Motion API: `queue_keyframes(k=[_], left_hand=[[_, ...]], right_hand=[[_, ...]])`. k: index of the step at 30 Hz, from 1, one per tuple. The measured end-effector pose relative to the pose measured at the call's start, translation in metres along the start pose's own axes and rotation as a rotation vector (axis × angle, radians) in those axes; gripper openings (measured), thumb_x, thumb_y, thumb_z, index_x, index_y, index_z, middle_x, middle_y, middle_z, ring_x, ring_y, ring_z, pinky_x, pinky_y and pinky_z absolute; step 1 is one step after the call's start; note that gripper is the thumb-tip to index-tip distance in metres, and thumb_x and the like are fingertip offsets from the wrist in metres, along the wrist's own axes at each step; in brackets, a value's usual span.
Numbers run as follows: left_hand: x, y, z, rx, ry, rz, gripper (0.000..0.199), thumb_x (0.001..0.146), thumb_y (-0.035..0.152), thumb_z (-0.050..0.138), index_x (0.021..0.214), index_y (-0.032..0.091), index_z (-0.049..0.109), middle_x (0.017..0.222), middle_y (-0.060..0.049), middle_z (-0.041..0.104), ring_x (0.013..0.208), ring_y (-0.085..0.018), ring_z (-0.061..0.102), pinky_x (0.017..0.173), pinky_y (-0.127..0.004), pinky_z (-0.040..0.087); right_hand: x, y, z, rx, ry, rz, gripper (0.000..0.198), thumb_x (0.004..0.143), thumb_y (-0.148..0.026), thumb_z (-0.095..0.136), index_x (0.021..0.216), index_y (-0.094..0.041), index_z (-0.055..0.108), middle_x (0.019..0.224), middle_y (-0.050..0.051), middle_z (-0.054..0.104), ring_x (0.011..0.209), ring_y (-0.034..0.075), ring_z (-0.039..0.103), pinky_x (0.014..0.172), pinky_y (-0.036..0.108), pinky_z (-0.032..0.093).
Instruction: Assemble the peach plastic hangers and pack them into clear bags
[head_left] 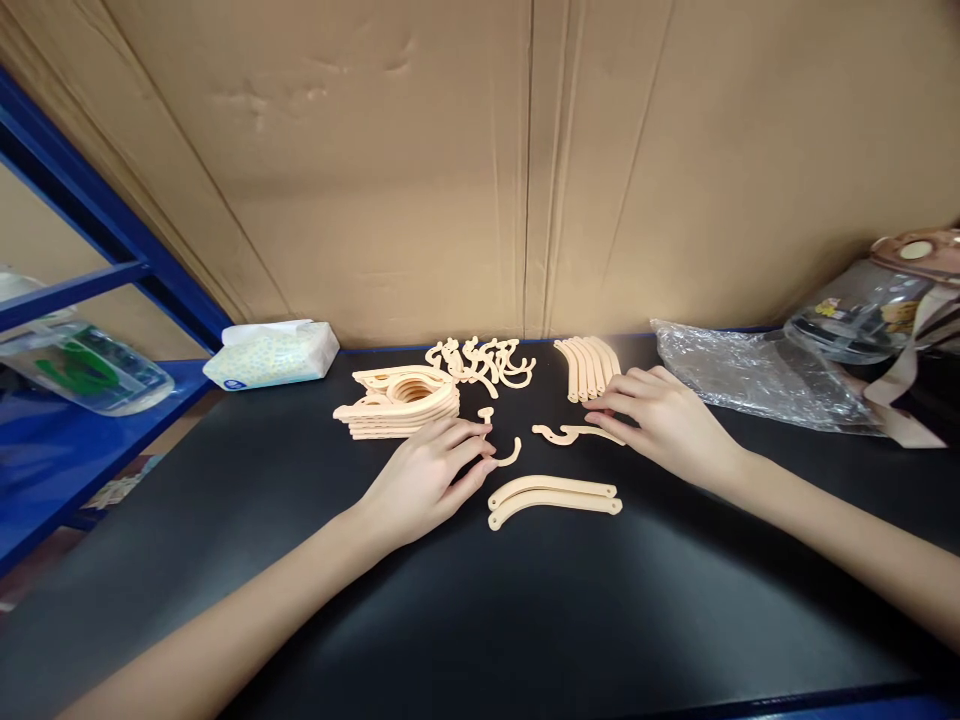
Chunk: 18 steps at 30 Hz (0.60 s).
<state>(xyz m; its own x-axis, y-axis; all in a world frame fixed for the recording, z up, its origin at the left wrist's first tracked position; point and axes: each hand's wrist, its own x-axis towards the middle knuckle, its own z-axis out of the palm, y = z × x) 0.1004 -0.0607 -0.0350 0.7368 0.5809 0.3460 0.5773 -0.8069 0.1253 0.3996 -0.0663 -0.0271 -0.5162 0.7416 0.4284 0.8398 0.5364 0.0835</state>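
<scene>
My left hand [431, 475] is at the centre of the table, with thumb and fingertips closed on a small cream plastic hook [510, 455]. Its fingers partly cover a little knobbed piece [486, 415]. To the right, my right hand [664, 418] hovers over or touches a cream piece with a curved notch [562, 434]; the fingers are outstretched and the contact is unclear. Two curved hanger arms [555, 497] lie side by side in front, between the hands. A row of similar curved arms [589, 365] lies just beyond my right fingertips.
Behind my left hand are a stack of cream hanger-shaped pieces [397, 405] and a pile of hooks [480, 360]. A tissue pack [274, 355] sits at the back left. A clear plastic bag [750, 380] and a transparent container [862, 305] are at right; a blue shelf frame [112, 240] stands left.
</scene>
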Motion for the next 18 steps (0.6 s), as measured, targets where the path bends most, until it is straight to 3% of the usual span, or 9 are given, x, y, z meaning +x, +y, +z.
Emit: queue_keyframes(k=[7, 10, 15, 18], left_hand=[[-0.001, 0.003, -0.003, -0.001, -0.023, 0.000, 0.027, 0.098, 0.028, 0.040, 0.102, 0.019, 0.065, 0.117, -0.006, 0.063, 0.107, -0.022, 0.057, 0.093, -0.039, 0.046], [-0.001, 0.003, -0.004, -0.004, -0.020, 0.006, 0.027, 0.098, 0.028, 0.040, 0.101, 0.019, 0.065, 0.115, -0.007, 0.063, 0.106, -0.023, 0.057, 0.092, -0.039, 0.046], [-0.001, 0.004, -0.005, 0.004, -0.008, 0.019, 0.026, 0.097, 0.027, 0.041, 0.100, 0.019, 0.066, 0.114, -0.007, 0.063, 0.106, -0.023, 0.057, 0.092, -0.039, 0.046], [-0.002, 0.004, -0.006, 0.007, -0.009, 0.018, 0.026, 0.097, 0.027, 0.041, 0.100, 0.019, 0.065, 0.114, -0.007, 0.063, 0.107, -0.023, 0.056, 0.093, -0.039, 0.046]], right_hand=[[0.057, -0.016, -0.006, -0.007, -0.073, -0.029, 0.020, 0.091, -0.029, 0.055, 0.091, -0.018, 0.072, 0.085, 0.004, 0.069, 0.088, 0.020, 0.059, 0.080, 0.032, 0.034], [0.084, -0.029, 0.002, -0.007, -0.179, 0.021, 0.022, 0.092, -0.027, 0.052, 0.089, -0.017, 0.071, 0.090, 0.006, 0.070, 0.091, 0.020, 0.060, 0.078, 0.031, 0.034], [0.108, -0.051, 0.023, -0.020, -0.220, 0.064, 0.027, 0.090, -0.033, 0.054, 0.079, -0.015, 0.071, 0.084, 0.009, 0.071, 0.084, 0.022, 0.063, 0.071, 0.031, 0.036], [0.113, -0.062, 0.031, -0.035, -0.234, 0.074, 0.029, 0.090, -0.033, 0.054, 0.083, -0.011, 0.071, 0.088, 0.014, 0.071, 0.089, 0.025, 0.064, 0.073, 0.033, 0.039]])
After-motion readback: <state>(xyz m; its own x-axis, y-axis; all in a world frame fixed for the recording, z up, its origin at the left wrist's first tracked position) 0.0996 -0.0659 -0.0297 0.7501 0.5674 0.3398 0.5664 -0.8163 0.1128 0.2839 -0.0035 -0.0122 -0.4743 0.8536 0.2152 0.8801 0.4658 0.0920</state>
